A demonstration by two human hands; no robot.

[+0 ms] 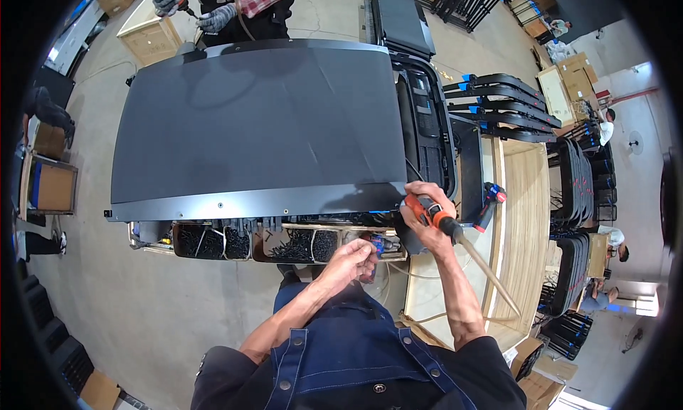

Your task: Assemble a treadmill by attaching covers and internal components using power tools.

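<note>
A large dark grey panel (263,125) with a shiny near edge and small screw holes lies across the work in front of me. My right hand (427,209) is closed around an orange and black power screwdriver (435,216) at the panel's near right corner. A pale hose (491,273) trails from the tool toward the lower right. My left hand (353,258) hovers in front of the near edge with its fingers pinched; whatever they hold is hidden. Just beyond those fingers is a blue and red tool (377,246), partly covered.
Trays of black screws (292,246) sit under the near edge. A red and blue hand tool (491,205) rests beside a wooden crate (523,218) on the right. Black curved frames (501,107) are stacked beyond. Across the panel, a co-worker's gloved hand (217,18) is near another orange tool.
</note>
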